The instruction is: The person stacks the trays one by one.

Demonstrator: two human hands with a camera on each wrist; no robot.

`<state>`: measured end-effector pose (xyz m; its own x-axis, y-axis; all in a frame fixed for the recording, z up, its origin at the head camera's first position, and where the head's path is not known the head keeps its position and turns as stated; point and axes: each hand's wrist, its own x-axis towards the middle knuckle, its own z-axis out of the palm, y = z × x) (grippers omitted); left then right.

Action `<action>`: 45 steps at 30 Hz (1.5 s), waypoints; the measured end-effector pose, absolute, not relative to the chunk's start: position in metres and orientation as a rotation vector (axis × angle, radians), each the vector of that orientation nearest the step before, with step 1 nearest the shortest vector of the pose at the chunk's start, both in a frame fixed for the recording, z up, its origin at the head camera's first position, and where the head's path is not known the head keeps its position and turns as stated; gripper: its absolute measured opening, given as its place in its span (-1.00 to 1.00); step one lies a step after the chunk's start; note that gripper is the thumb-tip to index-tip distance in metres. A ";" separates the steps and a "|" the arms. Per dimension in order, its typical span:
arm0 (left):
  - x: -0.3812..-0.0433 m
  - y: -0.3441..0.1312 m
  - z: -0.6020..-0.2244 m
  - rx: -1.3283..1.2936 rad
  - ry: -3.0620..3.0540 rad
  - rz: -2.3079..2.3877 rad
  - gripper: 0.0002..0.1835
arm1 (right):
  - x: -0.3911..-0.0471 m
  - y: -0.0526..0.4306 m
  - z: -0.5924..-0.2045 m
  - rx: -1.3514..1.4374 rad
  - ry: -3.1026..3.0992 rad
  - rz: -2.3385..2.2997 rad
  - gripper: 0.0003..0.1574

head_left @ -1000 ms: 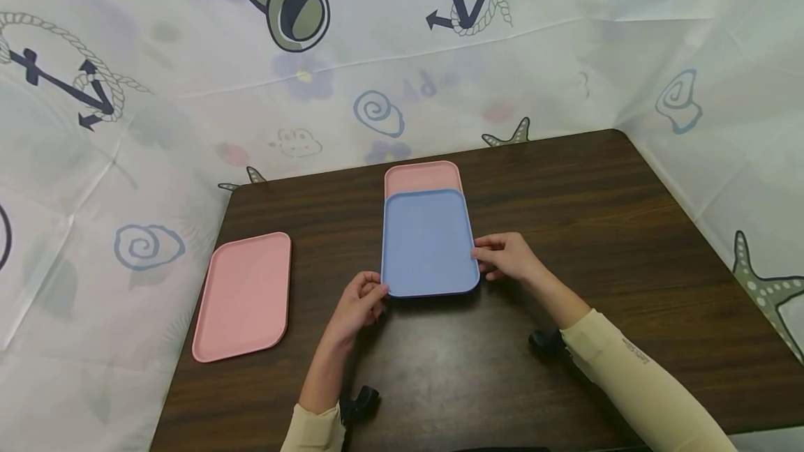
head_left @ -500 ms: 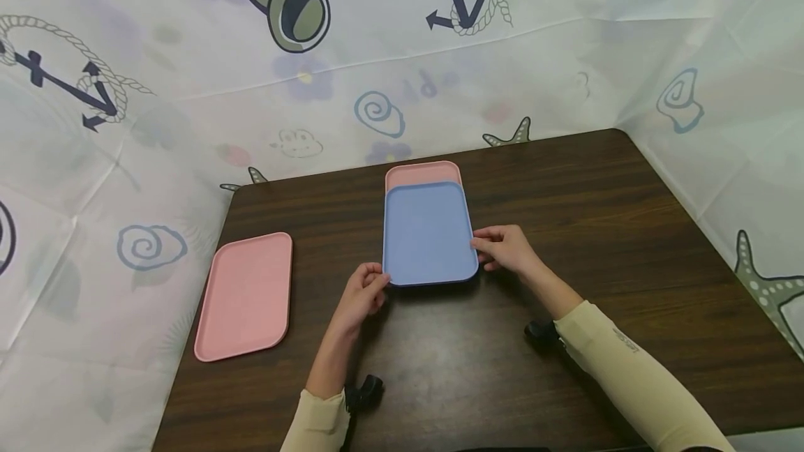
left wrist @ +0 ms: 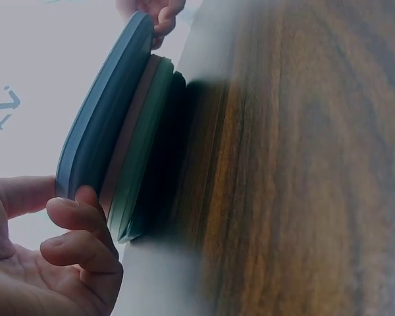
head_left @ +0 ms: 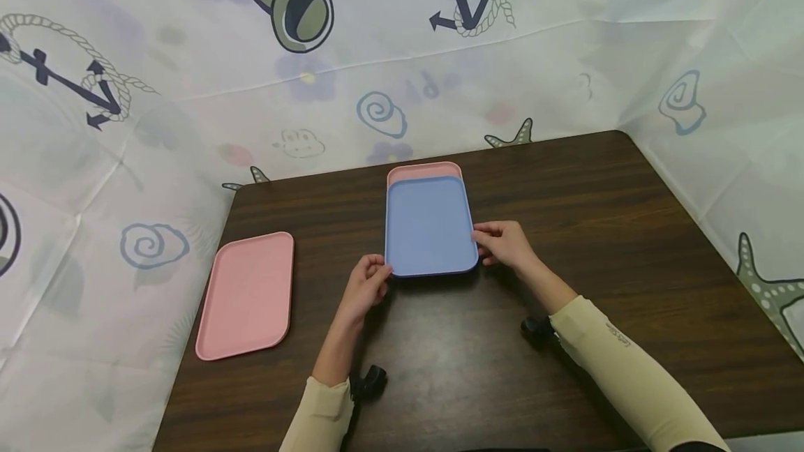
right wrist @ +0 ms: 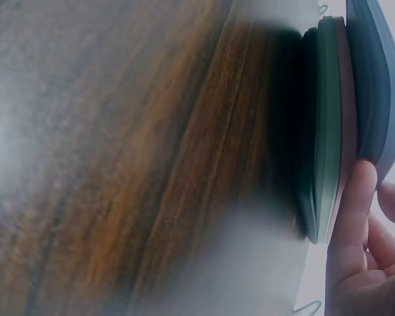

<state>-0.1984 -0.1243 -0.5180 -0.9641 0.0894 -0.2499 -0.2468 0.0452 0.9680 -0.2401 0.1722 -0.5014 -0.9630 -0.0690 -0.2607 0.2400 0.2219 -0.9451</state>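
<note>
A blue tray [head_left: 430, 225] lies between the two hands in the head view, covering most of a pink tray [head_left: 424, 171] whose far end shows behind it. My left hand [head_left: 366, 286] pinches its near left corner, thumb on the rim and fingers beneath. On the opposite long side, my right hand [head_left: 504, 246] grips the right edge, thumb above. The left wrist view shows the blue tray just over the pink one, with a green tray [left wrist: 142, 148] under that. From the right wrist view, the same green layer [right wrist: 327, 131] sits below the pink edge.
Another pink tray [head_left: 246, 296] rests alone on the left part of the dark wooden table [head_left: 603, 229]. A white printed cloth [head_left: 477, 75] hangs behind the table and along its sides. A black wrist device [head_left: 369, 383] is strapped to the left forearm.
Both hands have moved the blue tray away from the body, toward the far table edge. Less of the pink tray beneath shows now. The pink tray at left stays on the table.
</note>
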 end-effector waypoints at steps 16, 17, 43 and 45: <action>-0.212 -0.120 -0.522 -0.149 2.250 1.974 -0.74 | -0.250 0.169 -0.499 0.129 2.321 -1.764 -0.59; -0.213 -0.119 -0.522 -0.152 2.254 1.974 -0.75 | -0.252 0.169 -0.499 0.141 2.320 -1.769 -0.59; -0.232 -0.108 -0.525 -0.131 2.395 2.038 -0.79 | -0.274 0.170 -0.496 0.129 2.342 -1.725 -0.58; -0.232 -0.108 -0.524 -0.128 2.393 2.040 -0.77 | -0.273 0.169 -0.496 0.128 2.350 -1.725 -0.58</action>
